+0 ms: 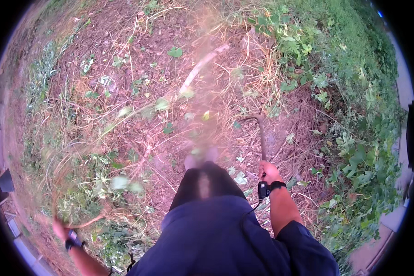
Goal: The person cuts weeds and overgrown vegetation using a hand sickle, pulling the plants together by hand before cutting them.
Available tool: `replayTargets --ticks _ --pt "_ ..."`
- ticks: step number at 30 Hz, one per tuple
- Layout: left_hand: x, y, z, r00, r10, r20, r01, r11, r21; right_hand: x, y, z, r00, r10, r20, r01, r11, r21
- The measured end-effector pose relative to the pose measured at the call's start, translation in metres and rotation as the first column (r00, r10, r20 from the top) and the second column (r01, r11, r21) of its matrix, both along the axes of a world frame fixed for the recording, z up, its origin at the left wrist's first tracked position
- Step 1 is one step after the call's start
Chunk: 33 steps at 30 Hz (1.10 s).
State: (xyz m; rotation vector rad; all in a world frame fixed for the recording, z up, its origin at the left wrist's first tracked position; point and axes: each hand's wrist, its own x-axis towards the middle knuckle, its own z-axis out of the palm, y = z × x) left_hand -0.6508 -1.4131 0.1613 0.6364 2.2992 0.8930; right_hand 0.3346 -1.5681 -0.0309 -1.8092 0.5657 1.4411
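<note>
My left hand (59,230), blurred at the lower left, is closed around dry vine stems (86,223). Part of this bundle arches upward, and a streaked vine with leaves (134,113) stretches from its side across the ground. My right hand (269,171) grips a hooked hand tool (262,138), apparently a sickle. Its shaft points away from me and its dark tip bends left, low over the soil or touching it; I cannot tell which. Both wrists carry strapped devices, and a cable hangs from the right one (263,190).
Brown soil (148,45) strewn with cut stems and loose leaves lies before my feet. A pale curved stick (203,67) rests farther off. Dense green vines (362,165) line the right side, and a heap of dry stalks (296,138) borders them. Paving (388,238) shows at the right rim.
</note>
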Motion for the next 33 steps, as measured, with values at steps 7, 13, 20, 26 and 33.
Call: replayTargets --ticks 7,13,20,26,33 --pt "0.111 -0.15 0.136 0.761 0.468 -0.449 -0.58 0.801 -0.149 0.0 0.033 0.019 0.997 0.071 0.032 -0.07 0.997 -0.029" --pt "0.032 -0.226 -0.065 0.927 0.374 0.016 -0.357 0.898 -0.257 -0.002 0.033 0.034 0.988 0.144 0.063 -0.147 0.988 0.047" --pt "0.212 -0.079 -0.141 0.964 0.126 0.234 -0.023 0.916 -0.4 0.03 0.007 0.074 0.978 -0.105 0.18 0.06 0.969 0.238" --pt "0.315 0.005 -0.188 0.968 -0.173 0.182 0.226 0.917 -0.329 0.055 -0.076 0.051 0.911 -0.012 0.413 -0.075 0.978 0.193" --pt "0.531 0.059 -0.154 0.865 -0.502 0.013 0.436 0.738 -0.516 0.172 -0.054 -0.005 0.946 -0.112 0.303 0.096 0.993 0.069"
